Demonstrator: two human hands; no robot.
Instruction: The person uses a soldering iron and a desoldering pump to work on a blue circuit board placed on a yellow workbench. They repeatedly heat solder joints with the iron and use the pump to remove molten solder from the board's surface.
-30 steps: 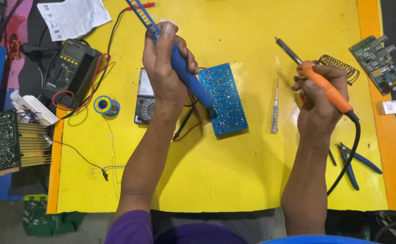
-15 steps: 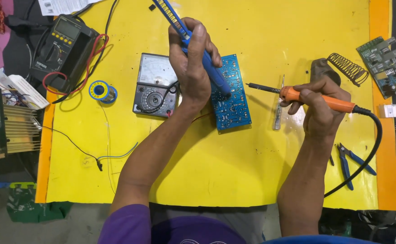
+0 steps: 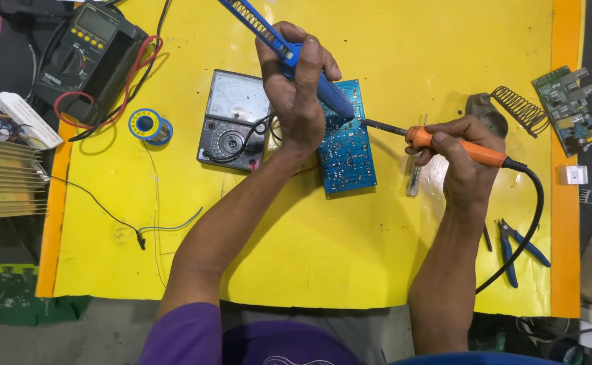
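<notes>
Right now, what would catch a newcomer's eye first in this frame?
The bright yellow tabletop fills the view. At its centre lies a blue printed circuit board, where two tools meet: the left hand holds a blue desoldering pump down on its upper edge, and the right hand brings an orange-handled soldering iron in from the right. A grey analogue meter lies left of the board.

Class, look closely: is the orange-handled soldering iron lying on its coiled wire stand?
No, the right hand holds the soldering iron, tip toward the blue circuit board, away from the stand.
</notes>
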